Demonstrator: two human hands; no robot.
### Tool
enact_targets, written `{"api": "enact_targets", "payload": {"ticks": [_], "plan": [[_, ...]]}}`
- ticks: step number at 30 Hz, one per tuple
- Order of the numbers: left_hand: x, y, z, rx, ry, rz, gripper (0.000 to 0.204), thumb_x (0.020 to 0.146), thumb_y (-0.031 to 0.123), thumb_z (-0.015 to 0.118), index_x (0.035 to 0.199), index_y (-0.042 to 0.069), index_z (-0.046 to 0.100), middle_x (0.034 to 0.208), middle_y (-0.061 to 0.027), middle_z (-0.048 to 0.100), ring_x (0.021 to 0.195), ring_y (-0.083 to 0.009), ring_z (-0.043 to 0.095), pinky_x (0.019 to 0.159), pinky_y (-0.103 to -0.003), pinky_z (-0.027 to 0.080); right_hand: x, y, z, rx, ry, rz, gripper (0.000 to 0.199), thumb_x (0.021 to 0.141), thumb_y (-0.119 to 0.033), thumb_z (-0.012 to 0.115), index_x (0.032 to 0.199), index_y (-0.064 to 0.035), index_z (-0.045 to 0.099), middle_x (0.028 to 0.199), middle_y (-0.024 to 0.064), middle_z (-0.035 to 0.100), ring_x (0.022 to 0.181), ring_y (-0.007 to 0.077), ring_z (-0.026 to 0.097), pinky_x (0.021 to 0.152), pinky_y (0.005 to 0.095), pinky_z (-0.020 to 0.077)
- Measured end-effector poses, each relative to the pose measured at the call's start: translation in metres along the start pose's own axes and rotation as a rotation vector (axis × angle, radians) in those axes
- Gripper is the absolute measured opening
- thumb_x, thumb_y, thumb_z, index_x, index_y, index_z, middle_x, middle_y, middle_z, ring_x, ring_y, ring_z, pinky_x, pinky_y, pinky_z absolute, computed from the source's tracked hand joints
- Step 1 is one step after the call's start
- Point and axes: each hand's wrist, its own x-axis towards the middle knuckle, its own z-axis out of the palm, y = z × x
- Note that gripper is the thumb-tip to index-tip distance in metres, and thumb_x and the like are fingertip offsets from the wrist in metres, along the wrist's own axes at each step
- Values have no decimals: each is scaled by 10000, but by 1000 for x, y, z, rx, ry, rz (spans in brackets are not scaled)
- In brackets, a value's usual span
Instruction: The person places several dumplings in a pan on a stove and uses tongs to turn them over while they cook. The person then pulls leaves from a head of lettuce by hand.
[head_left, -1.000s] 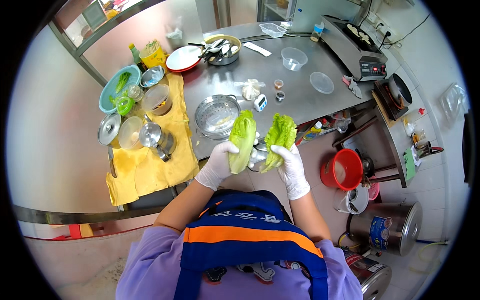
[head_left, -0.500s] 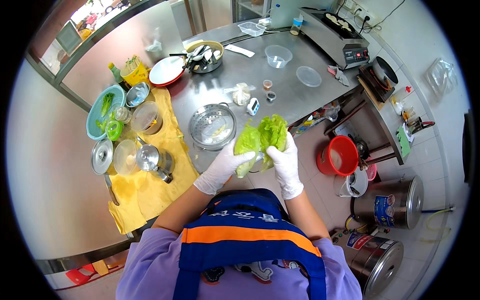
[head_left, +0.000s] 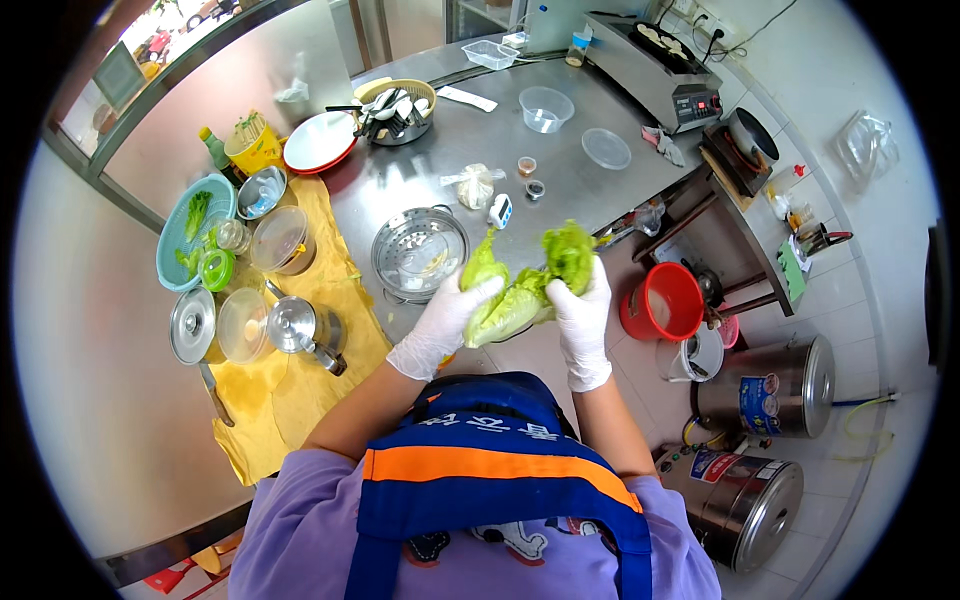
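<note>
Green lettuce is held between my two gloved hands, just off the near edge of the steel table. My left hand grips the paler leaf side, its thumb lying over the lettuce. Around the curlier leaves on the other side, my right hand is closed, with the thumb in front. Both hands wear white gloves. A round steel strainer with holes sits on the table just beyond my left hand. Past the lettuce lie a white timer and a tied plastic bag of something pale.
At left a yellow cloth carries a knife, a steel pot and plastic tubs. A teal basket holds greens. Farther back are a basin of utensils, a plastic bowl and a griddle. A red bucket stands at right.
My hands have moved apart a little, and the lettuce is spread wider and tilted, its right part pulled up and outward. The whole view has shifted slightly.
</note>
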Motion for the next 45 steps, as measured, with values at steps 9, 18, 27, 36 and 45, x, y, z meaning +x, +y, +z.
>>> {"api": "enact_targets", "payload": {"ticks": [9, 18, 27, 36, 45], "plan": [[16, 0, -15, -343, 132, 221, 331, 948, 159, 570, 1255, 78, 478, 1147, -53, 557, 1048, -186, 553, 890, -381, 483, -11, 15, -28, 174, 57, -167, 379, 803, -37, 644, 1160, -51, 519, 1036, 49, 592, 944, 151, 568, 883, 316, 455], [3, 19, -17, -623, 92, 296, 292, 962, 123, 539, 1247, 88, 487, 1143, -46, 542, 1066, -194, 531, 967, -387, 430, -20, 37, -33, 567, 119, -10, 409, 826, -3, 605, 1215, -57, 492, 1104, 52, 561, 1019, 173, 554, 922, 339, 456], [0, 19, -52, -224, 183, -12, 361, 920, 203, 621, 1220, 39, 505, 1078, -62, 576, 970, -176, 572, 846, -322, 478, -5, 38, -12, 379, 94, 298, 432, 794, 73, 523, 1220, 3, 508, 1088, 67, 587, 954, 181, 601, 852, 322, 510], [5, 11, -35, 147, 63, -49, 356, 858, 97, 659, 1173, -5, 527, 1038, -85, 611, 946, -180, 601, 842, -323, 500, 3, 17, 0, 50, 29, 61, 492, 784, 57, 573, 1268, 14, 494, 1146, 72, 590, 992, 160, 590, 881, 299, 483], [20, 94, -81, -637, 437, 270, 202, 891, 145, 635, 1069, 76, 568, 977, -78, 613, 888, -230, 601, 807, -394, 511, 24, 19, -61, 102, 311, -96, 379, 894, -105, 570, 1251, -6, 489, 1092, 60, 565, 920, 150, 569, 773, 314, 493]]}}
